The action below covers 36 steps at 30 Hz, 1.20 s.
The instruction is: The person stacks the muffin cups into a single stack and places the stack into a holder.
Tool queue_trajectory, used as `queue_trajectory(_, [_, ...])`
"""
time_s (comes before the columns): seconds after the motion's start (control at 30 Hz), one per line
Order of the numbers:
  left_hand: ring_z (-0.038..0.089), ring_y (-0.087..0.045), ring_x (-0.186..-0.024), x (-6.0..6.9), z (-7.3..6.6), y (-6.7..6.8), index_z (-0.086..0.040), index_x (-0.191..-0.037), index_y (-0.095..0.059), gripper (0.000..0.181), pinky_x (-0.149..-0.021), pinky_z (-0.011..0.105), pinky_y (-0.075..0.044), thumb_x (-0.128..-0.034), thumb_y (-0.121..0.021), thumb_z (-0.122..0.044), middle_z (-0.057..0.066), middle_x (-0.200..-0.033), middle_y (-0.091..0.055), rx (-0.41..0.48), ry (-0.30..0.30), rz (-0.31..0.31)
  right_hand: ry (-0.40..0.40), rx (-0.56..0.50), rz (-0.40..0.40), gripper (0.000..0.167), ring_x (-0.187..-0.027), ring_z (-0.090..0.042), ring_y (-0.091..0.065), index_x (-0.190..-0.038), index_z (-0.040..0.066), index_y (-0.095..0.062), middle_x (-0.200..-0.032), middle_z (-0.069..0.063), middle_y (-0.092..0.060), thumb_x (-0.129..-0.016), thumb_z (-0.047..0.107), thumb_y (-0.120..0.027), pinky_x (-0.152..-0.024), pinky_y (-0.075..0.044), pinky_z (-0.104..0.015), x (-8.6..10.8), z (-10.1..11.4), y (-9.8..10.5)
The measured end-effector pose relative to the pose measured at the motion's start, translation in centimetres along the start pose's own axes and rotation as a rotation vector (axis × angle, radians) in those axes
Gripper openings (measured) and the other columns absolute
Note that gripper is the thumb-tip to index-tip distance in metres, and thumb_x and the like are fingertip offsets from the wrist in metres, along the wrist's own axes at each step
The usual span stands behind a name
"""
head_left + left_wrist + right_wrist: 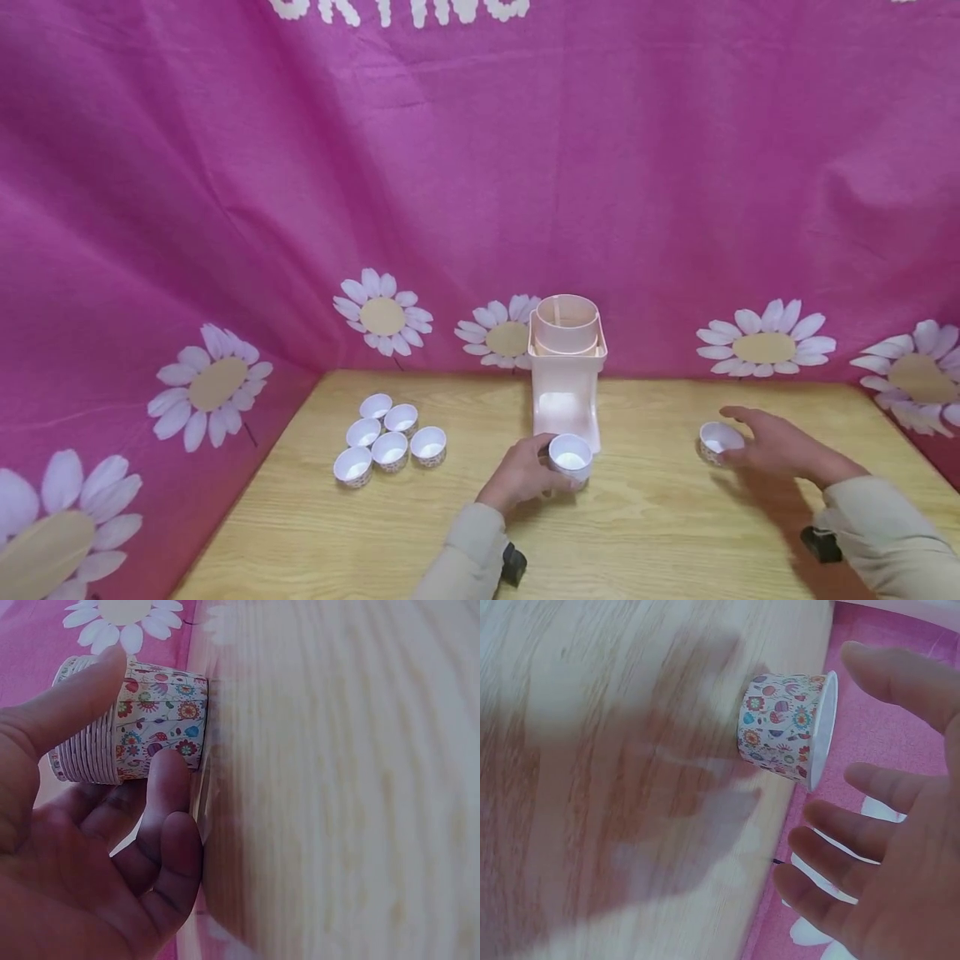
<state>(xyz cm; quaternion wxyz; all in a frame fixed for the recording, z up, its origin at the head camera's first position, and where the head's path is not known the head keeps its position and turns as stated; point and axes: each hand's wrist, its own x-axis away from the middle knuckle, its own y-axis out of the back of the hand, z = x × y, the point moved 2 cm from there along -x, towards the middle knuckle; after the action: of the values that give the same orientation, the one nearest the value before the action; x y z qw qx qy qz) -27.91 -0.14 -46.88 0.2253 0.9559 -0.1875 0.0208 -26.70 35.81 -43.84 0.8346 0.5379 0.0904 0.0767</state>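
Note:
My left hand [522,475] holds a stack of nested paper cups [571,454] near the middle of the table. In the left wrist view the stack [154,712] has a colourful flower print, and its several rims lie against one another between thumb and fingers. Over at the right, a single paper cup [718,439] stands upright on the wood. Around its right side hovers my right hand [776,450], fingers spread. The right wrist view shows a gap between those fingers [847,829] and the printed cup [784,729].
Several more paper cups [391,451] stand upright in a cluster on the left of the wooden table [300,533]. A pale pink dispenser-like holder [566,362] with a round top stands just behind the left hand. A magenta cloth [645,183] with daisies hangs behind.

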Motion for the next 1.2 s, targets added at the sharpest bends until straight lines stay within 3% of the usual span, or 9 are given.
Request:
queue_trajectory(0.37, [0.018, -0.060, -0.108, -0.3, -0.1, -0.1, -0.017, -0.125, -0.065, 0.061, -0.093, 0.041, -0.050, -0.0691, -0.090, -0.015, 0.002, -0.116, -0.070, -0.032, -0.005, -0.003, -0.009, -0.009, 0.003, 0.076, -0.112, -0.056, -0.056, -0.130, -0.016, -0.049, -0.123, -0.040, -0.057, -0.078, 0.028, -0.081, -0.091, -0.046, -0.064, -0.3, 0.0, -0.5])
queue_trajectory(0.5, [0.018, -0.059, -0.107, -0.3, -0.3, -0.1, -0.017, -0.125, -0.065, 0.061, -0.088, 0.038, -0.051, -0.0692, -0.090, -0.015, 0.002, -0.116, -0.070, -0.026, -0.002, -0.008, 0.005, 0.011, -0.012, 0.075, -0.108, -0.053, -0.059, -0.129, -0.016, -0.050, -0.119, -0.040, -0.059, -0.077, 0.027, -0.081, -0.089, -0.048, -0.062, -0.6, 0.0, -0.4])
queue_trajectory(0.67, [0.017, -0.059, -0.104, -0.3, -0.3, 0.0, -0.017, -0.125, -0.065, 0.061, -0.080, 0.031, -0.050, -0.0690, -0.090, -0.014, 0.003, -0.117, -0.070, -0.020, 0.011, -0.008, 0.015, 0.014, -0.004, 0.075, -0.096, -0.041, -0.063, -0.127, -0.018, -0.050, -0.109, -0.035, -0.064, -0.076, 0.027, -0.082, -0.081, -0.051, -0.051, -0.8, 0.1, -0.4])
queue_trajectory(0.8, [0.017, -0.059, -0.104, -0.7, -0.8, 0.4, -0.016, -0.125, -0.066, 0.061, -0.081, 0.033, -0.051, -0.0690, -0.090, -0.013, 0.003, -0.116, -0.070, -0.014, -0.012, -0.013, 0.029, 0.025, -0.020, 0.073, -0.089, -0.033, -0.063, -0.125, -0.020, -0.052, -0.102, -0.029, -0.067, -0.075, 0.024, -0.081, -0.076, -0.050, -0.043, -1.6, 0.2, 0.3])
queue_trajectory(1.03, [0.018, -0.059, -0.104, -0.8, -0.5, 0.6, -0.018, -0.123, -0.066, 0.060, -0.088, 0.039, -0.051, -0.0685, -0.090, -0.014, 0.000, -0.114, -0.070, -0.023, -0.005, -0.016, 0.008, 0.047, -0.026, 0.063, -0.095, -0.039, -0.064, -0.120, -0.018, -0.056, -0.109, -0.032, -0.067, -0.075, 0.020, -0.079, -0.083, -0.051, -0.053, -1.9, 0.2, 0.3])
queue_trajectory(1.2, [0.017, -0.060, -0.101, -0.6, -0.3, 0.2, -0.017, -0.121, -0.067, 0.058, -0.082, 0.036, -0.051, -0.0680, -0.090, -0.010, 0.000, -0.111, -0.071, 0.005, -0.008, 0.002, -0.007, 0.054, -0.024, 0.061, -0.093, -0.035, -0.065, -0.117, -0.016, -0.060, -0.106, -0.028, -0.069, -0.075, 0.023, -0.079, -0.079, -0.051, -0.048, -1.4, -0.2, -0.2])
